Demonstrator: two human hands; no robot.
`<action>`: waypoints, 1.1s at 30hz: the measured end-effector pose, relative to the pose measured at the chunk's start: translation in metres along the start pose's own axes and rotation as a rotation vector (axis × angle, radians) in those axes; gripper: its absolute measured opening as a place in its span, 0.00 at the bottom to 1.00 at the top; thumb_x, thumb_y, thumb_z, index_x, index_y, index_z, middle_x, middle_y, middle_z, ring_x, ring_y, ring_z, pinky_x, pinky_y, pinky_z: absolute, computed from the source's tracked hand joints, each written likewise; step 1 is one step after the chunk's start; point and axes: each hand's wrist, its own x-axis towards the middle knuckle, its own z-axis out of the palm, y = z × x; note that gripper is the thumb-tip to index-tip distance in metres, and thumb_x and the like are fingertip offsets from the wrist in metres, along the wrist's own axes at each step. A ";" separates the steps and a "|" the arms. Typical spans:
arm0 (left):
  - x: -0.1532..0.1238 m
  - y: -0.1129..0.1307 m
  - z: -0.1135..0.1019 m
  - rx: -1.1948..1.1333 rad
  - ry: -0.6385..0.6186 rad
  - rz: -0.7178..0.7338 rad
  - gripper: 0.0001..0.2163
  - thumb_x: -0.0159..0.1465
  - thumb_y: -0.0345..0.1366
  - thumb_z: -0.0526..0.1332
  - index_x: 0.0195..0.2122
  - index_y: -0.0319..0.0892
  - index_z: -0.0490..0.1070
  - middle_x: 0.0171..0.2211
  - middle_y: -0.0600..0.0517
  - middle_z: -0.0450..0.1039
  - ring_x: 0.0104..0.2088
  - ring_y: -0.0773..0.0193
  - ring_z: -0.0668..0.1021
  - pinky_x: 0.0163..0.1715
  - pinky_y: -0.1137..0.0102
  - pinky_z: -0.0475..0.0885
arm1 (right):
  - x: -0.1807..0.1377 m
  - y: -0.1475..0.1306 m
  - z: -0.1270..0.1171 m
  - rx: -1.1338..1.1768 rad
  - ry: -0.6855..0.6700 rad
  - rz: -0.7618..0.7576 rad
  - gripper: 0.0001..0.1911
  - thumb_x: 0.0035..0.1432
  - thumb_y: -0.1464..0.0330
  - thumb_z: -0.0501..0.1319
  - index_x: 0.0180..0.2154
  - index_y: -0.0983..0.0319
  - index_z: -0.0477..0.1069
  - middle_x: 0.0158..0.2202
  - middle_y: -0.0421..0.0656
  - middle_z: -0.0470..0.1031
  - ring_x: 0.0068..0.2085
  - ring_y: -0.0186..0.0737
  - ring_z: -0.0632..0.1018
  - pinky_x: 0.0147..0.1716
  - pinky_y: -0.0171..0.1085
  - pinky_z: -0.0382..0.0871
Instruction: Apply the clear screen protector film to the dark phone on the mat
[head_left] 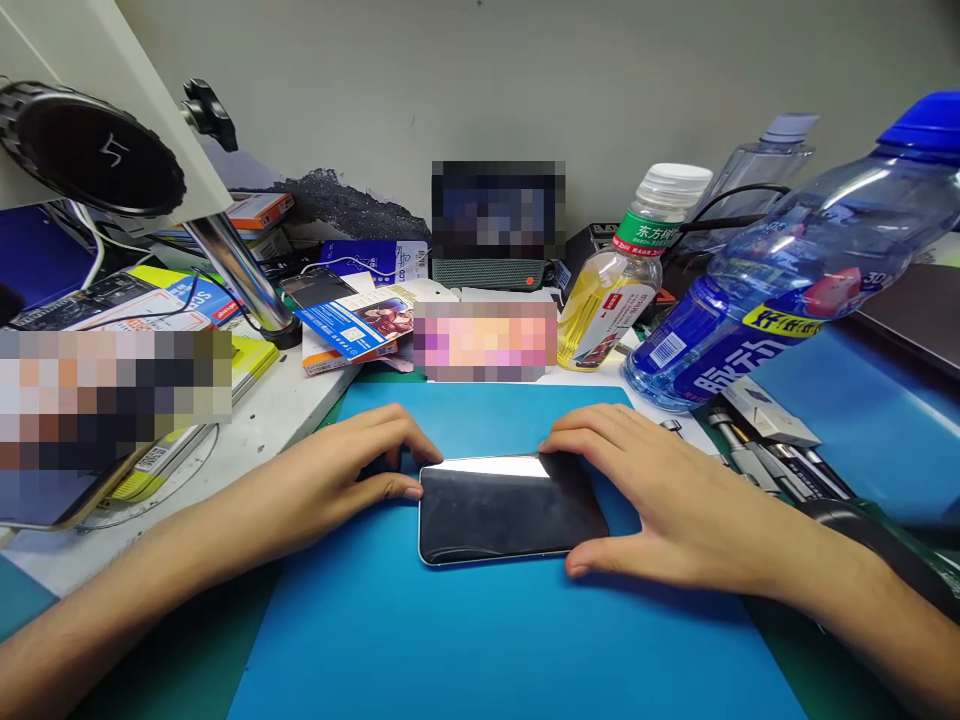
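Note:
A smartphone (502,515) with a dark, glossy screen lies sideways on a blue mat (480,645), its screen facing up and a bright reflection along its far edge. My left hand (371,465) holds the phone's left end, thumb against the short side and index finger at the far left corner. At the other end, my right hand (645,495) grips the phone with its thumb on the near edge and its fingers on the far edge. Part of the phone's right end is covered by that hand.
Behind the mat stand a blue-capped water bottle (795,270) and a tea bottle (622,280). Metal-handled tools (750,455) lie at right. A chrome stand post (244,270) rises at left, near printed boxes and cards (360,320). A blurred screen (499,210) is at the back.

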 end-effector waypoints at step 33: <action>-0.001 0.005 -0.002 -0.051 -0.021 -0.052 0.11 0.81 0.51 0.63 0.60 0.59 0.77 0.55 0.56 0.76 0.52 0.59 0.79 0.51 0.69 0.74 | -0.003 0.000 0.001 -0.021 0.001 -0.019 0.41 0.62 0.36 0.72 0.60 0.62 0.77 0.58 0.56 0.82 0.56 0.65 0.83 0.51 0.60 0.79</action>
